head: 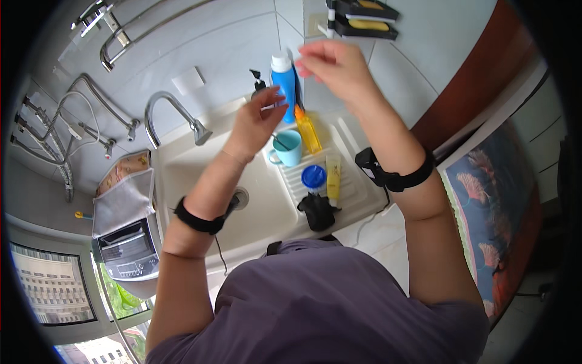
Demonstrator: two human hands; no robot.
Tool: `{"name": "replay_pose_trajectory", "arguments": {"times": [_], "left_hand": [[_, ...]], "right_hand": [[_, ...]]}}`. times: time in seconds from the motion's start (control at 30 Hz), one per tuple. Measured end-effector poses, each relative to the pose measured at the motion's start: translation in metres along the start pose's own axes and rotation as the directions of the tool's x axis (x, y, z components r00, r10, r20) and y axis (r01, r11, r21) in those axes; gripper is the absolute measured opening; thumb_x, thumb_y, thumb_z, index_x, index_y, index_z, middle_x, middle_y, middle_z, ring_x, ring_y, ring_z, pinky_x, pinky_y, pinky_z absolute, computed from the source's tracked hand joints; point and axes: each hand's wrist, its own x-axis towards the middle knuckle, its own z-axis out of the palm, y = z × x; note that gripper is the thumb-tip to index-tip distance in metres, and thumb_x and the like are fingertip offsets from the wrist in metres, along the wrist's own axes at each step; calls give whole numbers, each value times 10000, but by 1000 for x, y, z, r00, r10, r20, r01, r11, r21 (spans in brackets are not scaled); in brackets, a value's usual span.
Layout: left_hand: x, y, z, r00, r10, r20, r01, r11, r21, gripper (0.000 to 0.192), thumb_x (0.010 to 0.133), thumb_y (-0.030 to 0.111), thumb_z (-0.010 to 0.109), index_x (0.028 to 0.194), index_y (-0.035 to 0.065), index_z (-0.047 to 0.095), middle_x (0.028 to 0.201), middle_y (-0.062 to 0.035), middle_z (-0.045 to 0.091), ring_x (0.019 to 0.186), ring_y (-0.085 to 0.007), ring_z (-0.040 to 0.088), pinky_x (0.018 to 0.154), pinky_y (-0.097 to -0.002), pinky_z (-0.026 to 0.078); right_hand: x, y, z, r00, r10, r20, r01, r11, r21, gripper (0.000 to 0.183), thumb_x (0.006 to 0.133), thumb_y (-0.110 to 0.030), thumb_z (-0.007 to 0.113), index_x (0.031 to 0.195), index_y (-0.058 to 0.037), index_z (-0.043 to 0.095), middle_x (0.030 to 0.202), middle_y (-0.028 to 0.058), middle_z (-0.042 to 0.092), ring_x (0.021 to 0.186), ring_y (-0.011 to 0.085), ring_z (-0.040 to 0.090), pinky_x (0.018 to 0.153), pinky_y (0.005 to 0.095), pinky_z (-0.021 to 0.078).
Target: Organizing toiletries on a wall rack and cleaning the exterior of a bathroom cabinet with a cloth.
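My left hand [261, 120] hangs over the sink's right side, fingers bent and apart from the thumb, with nothing visible in it. Just beside it stand a light-blue mug [288, 157] with a dark-handled utensil in it and a tall blue bottle with a white cap [284, 82]. Higher and to the right, my right hand [338, 68] is raised near the tiled corner. Its fingers are bent, slightly blurred, with a gap to the thumb and no object visible. A black pump bottle [258, 82] is partly hidden behind my left hand.
On the ribbed drainboard [352, 177] are a yellow bottle with an orange cap [309, 134], a blue-lidded container [313, 176], a yellow tube [333, 177] and a black cloth-like item [318, 213]. A chrome faucet [170, 104] arches over the sink [182, 168]. Soap holders [366, 20] hang above; a washing machine [129, 250] stands left.
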Motion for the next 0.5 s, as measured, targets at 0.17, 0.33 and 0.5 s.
{"name": "replay_pose_trajectory", "arguments": {"times": [0.17,0.33,0.5], "left_hand": [[-47,-157,37,912,-405,69,401,914,61,588,794,123,643,1284,-54,369,1063,-112,550,855,-149,566,745,-256,470],[-50,-195,77,713,-687,140,695,718,-15,699,762,179,667,1322,-45,313,1133,-114,515,970,-162,527,801,-288,456],[-24,-202,85,735,-675,62,678,730,-87,749,751,182,673,1357,-10,277,1204,-135,456,990,-208,517,816,-329,454]], "right_hand": [[-60,163,0,893,436,-114,-450,871,-197,264,707,-137,671,921,13,632,780,105,657,704,180,649,676,270,510],[-81,275,9,821,542,-180,-543,642,-541,613,623,-201,743,1143,23,510,946,132,621,746,207,634,640,304,504],[-33,272,42,795,595,-122,-534,590,-605,774,538,-277,790,1182,1,463,1038,201,588,1027,308,550,859,375,444]]}}
